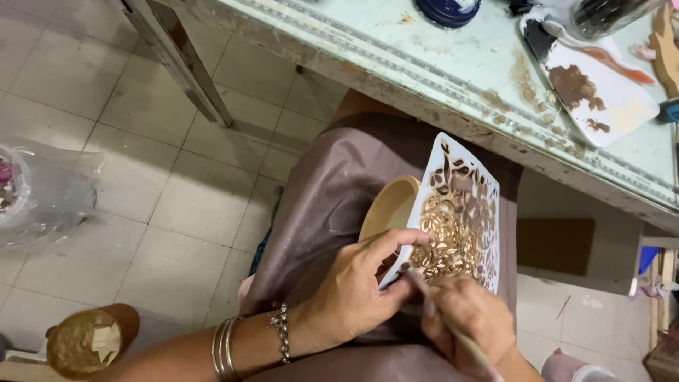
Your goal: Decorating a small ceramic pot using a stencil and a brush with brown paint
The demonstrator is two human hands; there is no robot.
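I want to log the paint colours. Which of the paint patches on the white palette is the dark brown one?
On the white palette, it is the large patch at the middle. The black patch lies at the upper-left end, and the pale yellowish one sits toward the right edge.

Two bare hands are in view: one left hand [351, 293] and one right hand [470, 322]. There is one white cut-out stencil sheet with a leaf pattern [460, 212], laid over one round tan wooden piece [389, 206], and one thin wooden-handled brush [453, 327]. The left wrist carries two plain metal bangles [225, 348] and one beaded chain bracelet [281, 331]. On the one pale green glass-topped table [368, 35] lie one white rectangular palette tray smeared with brown paint [590, 81] and one dark blue round lid [448, 10]. On the tiled floor sit one clear plastic bag [42, 194] and one brown round container [88, 341].
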